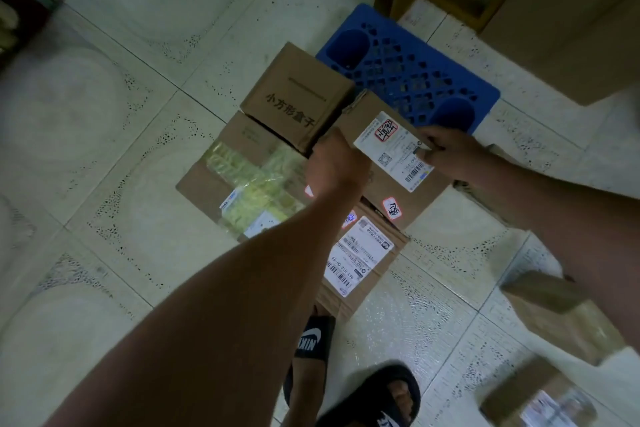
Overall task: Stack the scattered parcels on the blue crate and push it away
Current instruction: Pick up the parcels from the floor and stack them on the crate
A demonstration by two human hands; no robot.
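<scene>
Head view: both hands (332, 163) grip labelled brown parcel (391, 163)

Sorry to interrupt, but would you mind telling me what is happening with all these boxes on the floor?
A person is holding a cardboard parcel with a white shipping label in both hands, left hand on its near-left edge and right hand on its right edge, just in front of the blue crate. The crate's visible top is bare. Other parcels lie on the tiled floor: a small printed box, a tape-wrapped box and another labelled box.
</scene>
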